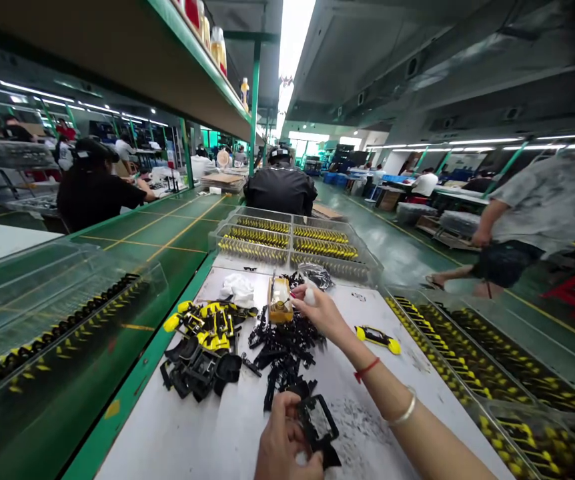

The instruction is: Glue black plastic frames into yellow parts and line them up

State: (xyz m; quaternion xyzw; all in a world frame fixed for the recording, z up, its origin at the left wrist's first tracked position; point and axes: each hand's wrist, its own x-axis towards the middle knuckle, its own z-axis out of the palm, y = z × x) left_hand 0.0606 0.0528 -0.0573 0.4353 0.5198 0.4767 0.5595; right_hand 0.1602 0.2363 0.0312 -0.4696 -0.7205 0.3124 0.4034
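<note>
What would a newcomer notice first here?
Probably the bright yellow-and-black parts heaped on the left of the white worktop. Next, perhaps, the left hand holding a black frame in the foreground, and the right hand by a small amber box mid-table. Beyond, a clear tray holds rows of yellow pieces.

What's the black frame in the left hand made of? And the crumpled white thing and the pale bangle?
Black frame: probably hard plastic, fairly dull, with stiff, moulded-looking edges. Crumpled white thing: perhaps cloth or thin plastic, bunched in soft folds. Pale bangle: maybe metal, smooth and shiny.
</note>
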